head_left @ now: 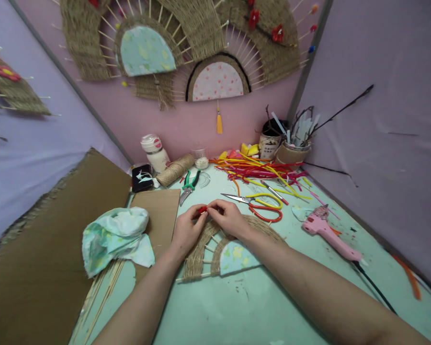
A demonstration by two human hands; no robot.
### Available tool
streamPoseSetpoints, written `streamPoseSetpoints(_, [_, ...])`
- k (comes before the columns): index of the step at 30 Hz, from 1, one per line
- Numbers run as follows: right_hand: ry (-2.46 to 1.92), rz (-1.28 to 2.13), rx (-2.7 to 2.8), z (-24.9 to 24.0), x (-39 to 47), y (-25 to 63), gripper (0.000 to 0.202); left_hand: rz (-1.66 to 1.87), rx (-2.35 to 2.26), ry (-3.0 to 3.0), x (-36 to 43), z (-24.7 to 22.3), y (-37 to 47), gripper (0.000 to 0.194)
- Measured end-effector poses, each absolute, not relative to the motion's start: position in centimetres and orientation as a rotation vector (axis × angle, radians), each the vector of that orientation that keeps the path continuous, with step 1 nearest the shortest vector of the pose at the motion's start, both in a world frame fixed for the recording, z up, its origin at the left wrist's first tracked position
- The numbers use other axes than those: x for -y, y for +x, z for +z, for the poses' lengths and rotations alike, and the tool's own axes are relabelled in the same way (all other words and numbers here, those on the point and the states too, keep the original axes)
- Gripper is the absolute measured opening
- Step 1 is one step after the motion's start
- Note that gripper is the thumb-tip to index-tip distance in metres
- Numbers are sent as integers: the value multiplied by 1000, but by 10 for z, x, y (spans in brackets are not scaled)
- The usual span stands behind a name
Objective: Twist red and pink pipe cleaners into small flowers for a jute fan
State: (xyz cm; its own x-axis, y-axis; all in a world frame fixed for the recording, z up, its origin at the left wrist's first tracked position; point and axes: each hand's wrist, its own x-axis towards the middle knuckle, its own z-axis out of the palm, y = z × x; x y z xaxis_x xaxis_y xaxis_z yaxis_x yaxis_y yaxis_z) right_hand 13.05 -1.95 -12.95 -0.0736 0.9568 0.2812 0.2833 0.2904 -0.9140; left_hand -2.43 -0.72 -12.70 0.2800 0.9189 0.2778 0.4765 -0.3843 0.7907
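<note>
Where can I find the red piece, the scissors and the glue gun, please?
Red piece (203, 210): head view, on its visible red part.
Scissors (243, 199): head view, near the pivot, where blades meet handles.
Glue gun (327, 235): head view, on its pink body.

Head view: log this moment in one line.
left hand: pinching small red piece | right hand: close against it | below hands: twine fan | to the right: scissors, glue gun

a craft workshop: glue gun (331, 238), scissors (243, 199), twine spool (176, 170), woven wall fans (205, 32)
</note>
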Motion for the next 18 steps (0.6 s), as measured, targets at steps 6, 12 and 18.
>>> streamPoseSetpoints(6, [-1179,849,1573,-129,19,131,16,955,-1249,2030,8,-128,-25,24])
streamPoseSetpoints(12, [-1182,852,1566,-128,20,130,16,983,-1327,1992,10,-123,-25,23])
streamPoseSetpoints(18, [-1186,780,1661,-132,19,128,7,986,-1363,1964,12,-120,-23,21])
